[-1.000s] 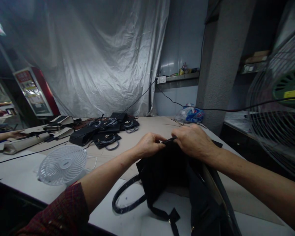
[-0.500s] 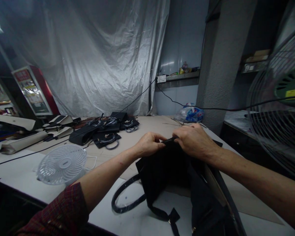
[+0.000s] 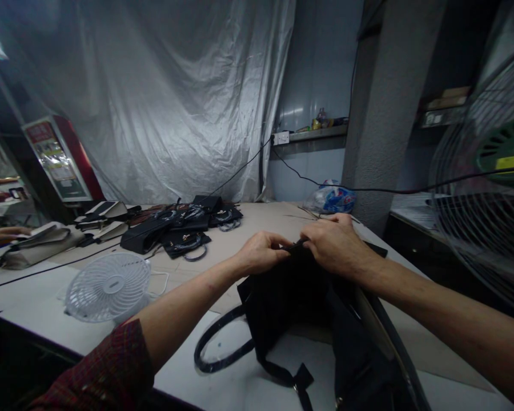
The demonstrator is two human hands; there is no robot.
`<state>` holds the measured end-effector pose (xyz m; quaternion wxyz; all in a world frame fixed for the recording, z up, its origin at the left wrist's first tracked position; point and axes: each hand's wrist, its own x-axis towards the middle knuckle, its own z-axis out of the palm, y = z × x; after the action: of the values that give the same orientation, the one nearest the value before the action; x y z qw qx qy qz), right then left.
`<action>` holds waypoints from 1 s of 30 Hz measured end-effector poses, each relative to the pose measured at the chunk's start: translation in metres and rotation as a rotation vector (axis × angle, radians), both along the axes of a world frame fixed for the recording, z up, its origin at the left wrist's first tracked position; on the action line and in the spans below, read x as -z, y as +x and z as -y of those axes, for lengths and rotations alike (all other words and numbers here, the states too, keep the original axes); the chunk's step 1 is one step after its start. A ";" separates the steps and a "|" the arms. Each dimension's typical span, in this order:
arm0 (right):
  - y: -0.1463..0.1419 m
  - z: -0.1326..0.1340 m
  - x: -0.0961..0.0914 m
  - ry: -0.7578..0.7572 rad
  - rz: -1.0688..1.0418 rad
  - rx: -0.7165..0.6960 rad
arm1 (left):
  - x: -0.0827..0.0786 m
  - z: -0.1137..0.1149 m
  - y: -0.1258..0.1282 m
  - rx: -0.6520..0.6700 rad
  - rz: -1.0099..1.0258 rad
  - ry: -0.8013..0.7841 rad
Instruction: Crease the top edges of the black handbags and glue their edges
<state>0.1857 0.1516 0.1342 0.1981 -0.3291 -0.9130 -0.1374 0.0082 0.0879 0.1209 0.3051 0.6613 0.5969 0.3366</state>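
Note:
A black handbag point(image 3: 265, 319) stands on the table in front of me, its dark hollow facing me. One looped handle point(image 3: 203, 351) sticks out to its left, and a strap with a small metal ring point(image 3: 297, 382) hangs at its lower front. My left hand point(image 3: 263, 252) pinches the bag's upper edge between thumb and fingers. Close beside it, my right hand point(image 3: 336, 242) grips the same edge from the right, fingers curled over. A short piece of edge shows between the two hands. The bag's inside is too dark to make out.
A white fan point(image 3: 111, 285) stands on the table at left. Behind it lie several black bags point(image 3: 175, 225) and beige pieces point(image 3: 53, 245). Another person's hand point(image 3: 8, 233) is at far left. A large caged fan point(image 3: 488, 171) stands at right; a cable point(image 3: 389, 190) crosses before it.
My hands stay at the bag's edge, which has bent slightly between them. At far left another person's hand has come into view, and the beige piece there has shifted.

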 end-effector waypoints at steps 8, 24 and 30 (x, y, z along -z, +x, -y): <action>-0.004 -0.005 0.004 0.036 0.011 -0.014 | -0.002 -0.020 0.001 0.074 0.150 -0.031; 0.015 -0.009 0.004 -0.078 -0.026 -0.148 | 0.002 -0.013 0.009 -0.091 -0.198 0.086; 0.014 -0.011 0.002 -0.014 -0.012 -0.108 | 0.002 -0.012 0.008 -0.020 -0.171 0.081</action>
<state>0.2001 0.1630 0.1320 0.2085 -0.2814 -0.9292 -0.1181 0.0162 0.1004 0.1193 0.2226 0.6935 0.6130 0.3060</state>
